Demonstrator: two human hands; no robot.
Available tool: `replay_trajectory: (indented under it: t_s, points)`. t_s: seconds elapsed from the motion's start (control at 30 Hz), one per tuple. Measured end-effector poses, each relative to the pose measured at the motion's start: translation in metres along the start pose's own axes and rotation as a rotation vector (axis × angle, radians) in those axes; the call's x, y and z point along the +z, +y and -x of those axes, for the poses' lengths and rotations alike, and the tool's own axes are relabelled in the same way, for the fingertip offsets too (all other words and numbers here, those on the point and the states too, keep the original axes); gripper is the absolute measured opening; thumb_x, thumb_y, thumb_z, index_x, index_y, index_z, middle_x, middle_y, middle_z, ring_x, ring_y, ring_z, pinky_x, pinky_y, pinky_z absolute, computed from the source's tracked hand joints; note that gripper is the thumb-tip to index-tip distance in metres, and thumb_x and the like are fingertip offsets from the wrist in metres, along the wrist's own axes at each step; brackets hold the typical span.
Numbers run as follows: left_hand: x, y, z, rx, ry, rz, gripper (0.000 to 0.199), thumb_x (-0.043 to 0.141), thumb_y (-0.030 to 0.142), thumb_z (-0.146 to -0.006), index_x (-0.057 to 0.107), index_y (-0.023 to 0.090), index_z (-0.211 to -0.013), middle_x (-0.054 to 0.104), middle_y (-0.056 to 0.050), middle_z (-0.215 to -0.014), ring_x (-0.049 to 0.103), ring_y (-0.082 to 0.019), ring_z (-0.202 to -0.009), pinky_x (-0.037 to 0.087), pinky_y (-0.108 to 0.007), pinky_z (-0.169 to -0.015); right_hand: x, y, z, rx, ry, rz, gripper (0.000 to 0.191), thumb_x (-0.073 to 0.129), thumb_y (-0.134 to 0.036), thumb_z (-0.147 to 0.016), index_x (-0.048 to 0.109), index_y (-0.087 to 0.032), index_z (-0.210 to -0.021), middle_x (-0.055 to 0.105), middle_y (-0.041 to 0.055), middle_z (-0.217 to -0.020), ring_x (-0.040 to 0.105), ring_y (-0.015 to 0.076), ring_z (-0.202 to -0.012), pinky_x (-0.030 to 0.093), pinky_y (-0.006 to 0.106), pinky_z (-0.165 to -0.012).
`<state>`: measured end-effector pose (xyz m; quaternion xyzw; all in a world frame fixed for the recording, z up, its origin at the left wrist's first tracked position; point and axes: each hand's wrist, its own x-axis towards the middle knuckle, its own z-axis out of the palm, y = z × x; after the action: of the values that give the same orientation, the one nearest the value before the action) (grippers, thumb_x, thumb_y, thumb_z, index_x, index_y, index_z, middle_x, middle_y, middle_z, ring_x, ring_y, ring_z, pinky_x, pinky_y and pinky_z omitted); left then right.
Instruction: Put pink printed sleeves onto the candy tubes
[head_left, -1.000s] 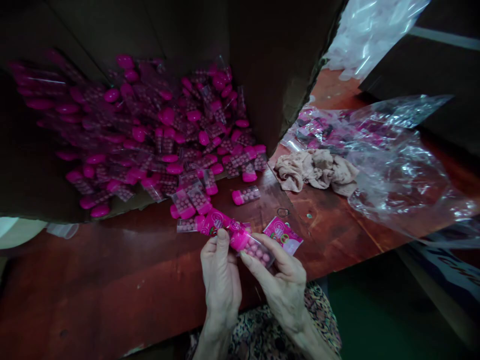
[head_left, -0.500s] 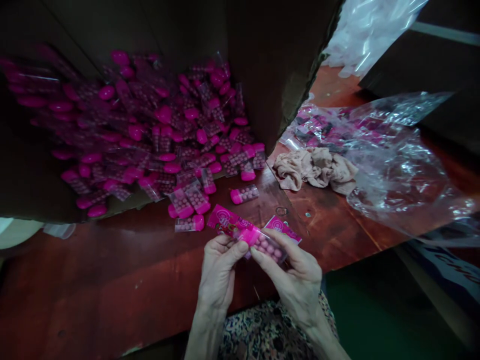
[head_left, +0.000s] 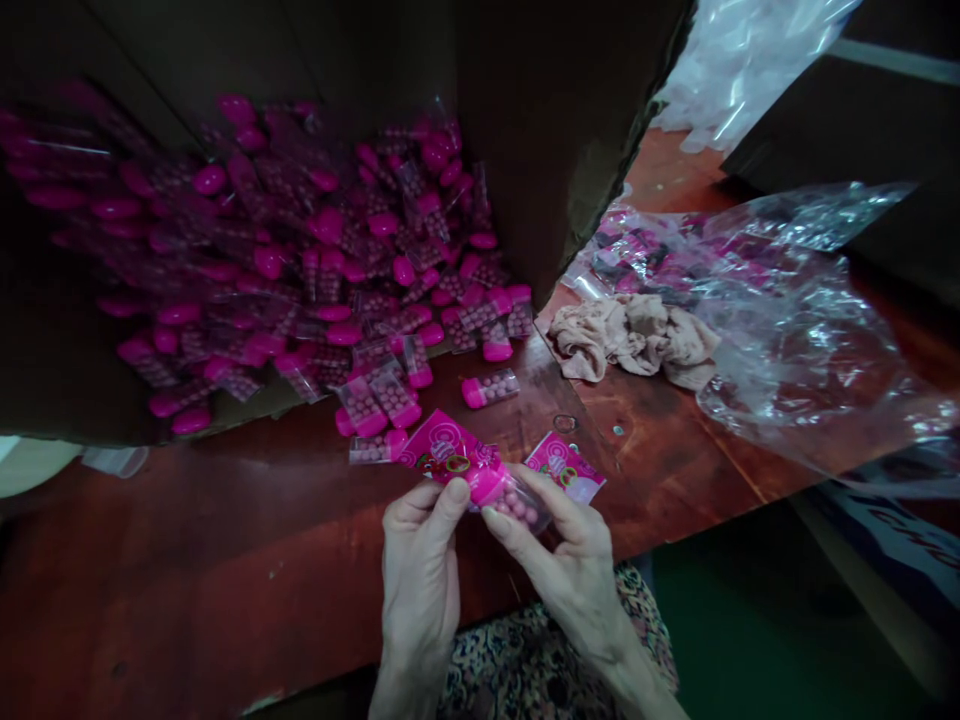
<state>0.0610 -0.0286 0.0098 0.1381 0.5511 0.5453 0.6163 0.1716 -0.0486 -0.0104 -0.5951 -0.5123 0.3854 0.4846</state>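
Head view, looking down at my 2 hands above the worktop: my left hand (head_left: 420, 570) has a narrow grip, thumb pressed against bent fingers, on a glossy pink printed card (head_left: 442, 447). My right hand (head_left: 571, 575) pinches a clear plastic tube (head_left: 517, 505) between thumb and forefinger; it has a magenta cap and is filled with pink balls. The tube's capped end overlaps the card just above my hands, but I cannot tell whether they are joined. A firm pinch close to the cap, with the tube held level, looks best for keeping the 2 steady together.

Just right of my right hand lies a second pink printed card (head_left: 564, 467) on the red-brown wooden worktop (head_left: 187, 570). Beyond the held card, loose capped tubes (head_left: 367, 408) sit close enough for my knuckles to knock. Farther on, a heap of matching tubes (head_left: 300, 250) spills from a brown cardboard box (head_left: 555, 130). To the right are a crumpled beige cloth (head_left: 634, 340) and a clear plastic bag (head_left: 795, 340).
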Motion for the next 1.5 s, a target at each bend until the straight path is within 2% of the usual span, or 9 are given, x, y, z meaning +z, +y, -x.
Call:
replay_trajectory:
  t_s: [0.13, 0.37, 0.53, 0.67, 0.77, 0.97, 1.13, 1.27, 1.5]
  points:
    - [-0.005, 0.001, -0.001, 0.124, 0.009, -0.091, 0.013, 0.078, 0.028, -0.060, 0.072, 0.018, -0.060, 0.063, 0.002, -0.054, 0.051, -0.008, -0.053, 0.043, -0.019, -0.056, -0.002, -0.012, -0.003, 0.050, -0.141, -0.049, 0.010, 0.063, -0.027, -0.079, 0.065, -0.018, -0.084, 0.066, -0.0014, -0.066, 0.060, 0.0110, -0.055, 0.050, 0.018, -0.053]
    - [-0.007, -0.006, -0.002, 0.215, 0.053, -0.087, 0.008, 0.074, 0.027, -0.067, 0.073, 0.020, -0.064, 0.064, 0.003, -0.057, 0.053, -0.008, -0.057, 0.044, -0.018, -0.060, 0.008, -0.013, 0.004, 0.014, -0.079, -0.043, 0.012, 0.057, -0.027, -0.083, 0.060, -0.017, -0.090, 0.060, -0.0020, -0.064, 0.055, 0.0098, -0.053, 0.047, 0.017, -0.051]
    - [-0.003, -0.005, -0.003, 0.117, 0.057, -0.026, 0.011, 0.080, 0.025, -0.058, 0.072, 0.018, -0.061, 0.067, 0.002, -0.059, 0.056, -0.008, -0.056, 0.046, -0.018, -0.058, 0.016, -0.008, 0.005, 0.080, -0.026, -0.077, 0.011, 0.056, -0.028, -0.084, 0.058, -0.018, -0.088, 0.056, -0.0031, -0.063, 0.052, 0.0087, -0.052, 0.044, 0.016, -0.048]
    - [-0.001, -0.004, -0.008, -0.077, -0.065, 0.079, 0.016, 0.081, 0.027, -0.056, 0.072, 0.016, -0.062, 0.069, -0.001, -0.060, 0.060, -0.011, -0.056, 0.050, -0.022, -0.061, 0.016, -0.007, 0.004, 0.133, -0.041, -0.125, 0.012, 0.056, -0.030, -0.084, 0.057, -0.018, -0.087, 0.052, -0.0039, -0.063, 0.049, 0.0089, -0.053, 0.042, 0.018, -0.050]
    - [-0.002, -0.004, -0.009, -0.089, -0.084, 0.090, 0.019, 0.080, 0.029, -0.057, 0.073, 0.016, -0.067, 0.071, -0.004, -0.064, 0.063, -0.013, -0.061, 0.051, -0.025, -0.067, 0.016, -0.004, 0.003, 0.239, -0.106, -0.289, 0.015, 0.057, -0.034, -0.084, 0.057, -0.019, -0.084, 0.049, -0.0042, -0.065, 0.044, 0.0084, -0.054, 0.038, 0.018, -0.049]
    - [-0.007, -0.004, -0.005, 0.109, -0.033, -0.048, 0.015, 0.079, 0.026, -0.060, 0.075, 0.020, -0.074, 0.074, -0.002, -0.073, 0.064, -0.012, -0.066, 0.051, -0.021, -0.068, 0.024, 0.004, 0.003, 0.438, -0.249, -0.699, 0.024, 0.057, -0.041, -0.083, 0.048, -0.020, -0.077, 0.031, -0.0089, -0.056, 0.022, 0.0057, -0.045, 0.022, 0.016, -0.039]
    - [-0.007, -0.002, -0.006, 0.051, -0.056, -0.045, 0.012, 0.076, 0.026, -0.064, 0.074, 0.018, -0.074, 0.074, -0.003, -0.073, 0.063, -0.013, -0.066, 0.050, -0.022, -0.068, 0.022, -0.002, 0.002, 0.263, -0.223, -0.358, 0.017, 0.053, -0.035, -0.086, 0.052, -0.020, -0.079, 0.045, -0.0050, -0.066, 0.042, 0.0082, -0.055, 0.036, 0.018, -0.051]
    - [-0.005, -0.003, -0.007, -0.062, -0.090, 0.052, 0.008, 0.075, 0.022, -0.064, 0.073, 0.017, -0.071, 0.072, -0.003, -0.069, 0.062, -0.012, -0.062, 0.050, -0.023, -0.067, 0.017, -0.004, -0.002, 0.099, -0.228, -0.051, 0.009, 0.052, -0.028, -0.086, 0.052, -0.020, -0.083, 0.046, -0.0055, -0.061, 0.044, 0.0087, -0.050, 0.035, 0.019, -0.049]
    - [-0.006, -0.006, -0.002, -0.042, -0.116, 0.037, 0.011, 0.071, 0.027, -0.070, 0.075, 0.019, -0.078, 0.071, -0.003, -0.066, 0.064, -0.015, -0.065, 0.051, -0.025, -0.067, 0.021, -0.003, 0.003, 0.243, -0.232, -0.302, 0.019, 0.050, -0.032, -0.089, 0.049, -0.019, -0.074, 0.037, -0.0056, -0.063, 0.035, 0.0073, -0.054, 0.031, 0.018, -0.047]
